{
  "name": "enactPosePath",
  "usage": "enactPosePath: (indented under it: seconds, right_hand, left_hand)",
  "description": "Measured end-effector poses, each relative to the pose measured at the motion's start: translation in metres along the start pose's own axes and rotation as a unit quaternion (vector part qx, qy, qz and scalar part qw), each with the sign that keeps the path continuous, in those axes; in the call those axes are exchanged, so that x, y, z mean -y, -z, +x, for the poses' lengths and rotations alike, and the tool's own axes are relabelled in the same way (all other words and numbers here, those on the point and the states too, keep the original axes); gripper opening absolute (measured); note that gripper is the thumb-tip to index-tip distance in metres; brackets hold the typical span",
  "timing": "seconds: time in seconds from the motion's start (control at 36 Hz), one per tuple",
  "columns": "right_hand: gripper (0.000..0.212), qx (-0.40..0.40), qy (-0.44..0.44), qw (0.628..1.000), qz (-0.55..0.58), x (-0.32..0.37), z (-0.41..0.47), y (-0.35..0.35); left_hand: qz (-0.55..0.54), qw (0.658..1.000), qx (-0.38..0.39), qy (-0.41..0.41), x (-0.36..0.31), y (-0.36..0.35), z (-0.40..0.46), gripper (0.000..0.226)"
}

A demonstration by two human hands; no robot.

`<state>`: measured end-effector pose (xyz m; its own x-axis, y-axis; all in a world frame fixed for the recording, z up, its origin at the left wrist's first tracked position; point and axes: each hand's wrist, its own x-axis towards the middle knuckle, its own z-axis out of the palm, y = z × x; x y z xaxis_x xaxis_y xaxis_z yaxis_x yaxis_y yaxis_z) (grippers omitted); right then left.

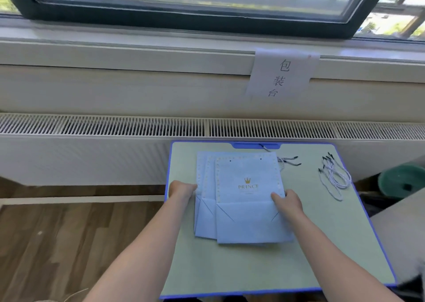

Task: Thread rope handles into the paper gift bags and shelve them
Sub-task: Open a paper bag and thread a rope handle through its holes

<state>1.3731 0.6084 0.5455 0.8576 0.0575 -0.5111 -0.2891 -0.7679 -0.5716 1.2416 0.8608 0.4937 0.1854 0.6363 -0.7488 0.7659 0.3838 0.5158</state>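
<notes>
Three flat, folded light-blue paper gift bags (pixel 246 200) lie fanned in a stack on a small table (pixel 264 267) with a pale green top and blue rim. The top bag shows a gold crown logo and two punched holes near its upper edge. My left hand (pixel 181 190) grips the stack's left edge. My right hand (pixel 287 201) holds the right edge of the top bag, thumb on its face. A bundle of white twisted rope handles (pixel 334 177) with black tips lies at the table's right. More rope handles (pixel 287 161) poke out from behind the bags.
A white radiator cover (pixel 92 127) and window sill run along the wall behind the table, with a paper sign (pixel 280 76) taped above. A green stool (pixel 402 179) stands to the right. Wooden floor (pixel 57 244) lies to the left.
</notes>
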Motion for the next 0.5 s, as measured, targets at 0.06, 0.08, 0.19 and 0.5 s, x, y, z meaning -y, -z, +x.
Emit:
enactPosePath:
  seconds: [0.06, 0.08, 0.19, 0.5]
  right_hand:
    - [0.015, -0.004, -0.007, 1.0, -0.015, -0.001, 0.001, -0.005]
    - [0.016, -0.004, -0.011, 1.0, -0.018, -0.001, 0.002, -0.007]
    - [0.021, 0.02, -0.027, 0.999, -0.026, -0.003, 0.005, -0.022]
    - [0.02, 0.03, -0.069, 0.997, 0.034, -0.01, 0.015, -0.034]
  left_hand:
    - [0.03, 0.999, -0.01, -0.028, -0.001, 0.003, -0.011, 0.012]
    - [0.043, 0.998, -0.009, -0.043, -0.001, 0.003, -0.014, 0.019]
    - [0.085, 0.994, -0.011, -0.073, 0.002, -0.004, -0.015, 0.04]
    - [-0.101, 0.993, 0.058, 0.03, -0.004, -0.007, -0.007, 0.02]
